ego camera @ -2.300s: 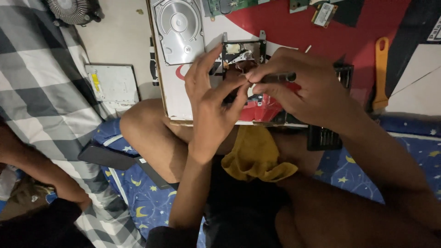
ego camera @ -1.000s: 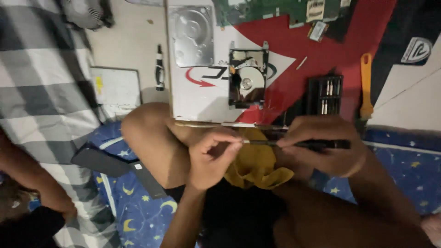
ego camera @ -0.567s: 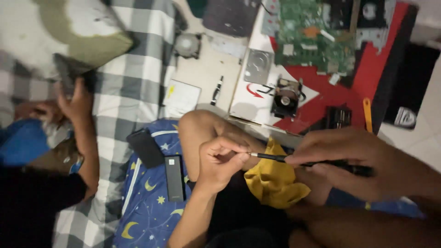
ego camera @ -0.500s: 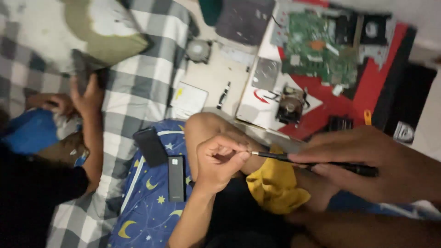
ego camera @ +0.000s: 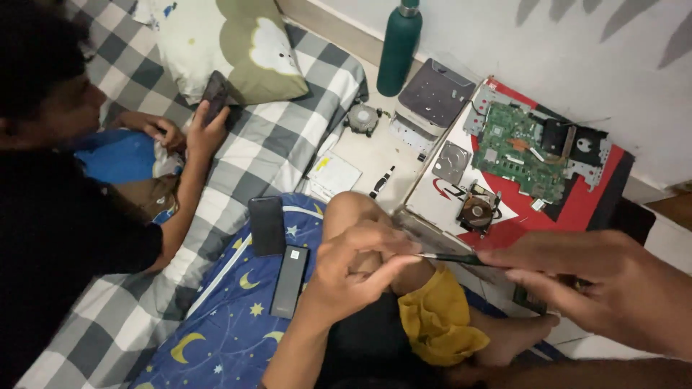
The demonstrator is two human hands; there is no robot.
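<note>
Since the earlier frame the view has swung wider, and both hands have stayed above the bent knee. The right hand [ego camera: 605,281] is closed around the handle of a thin screwdriver [ego camera: 454,258], held level; the left hand [ego camera: 353,270] pinches its tip. An opened hard drive [ego camera: 477,211] lies beyond on the red mat [ego camera: 591,202].

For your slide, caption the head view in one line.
Both hands, left and right, hold a thin screwdriver above a knee, dismantled electronics beyond.
</note>
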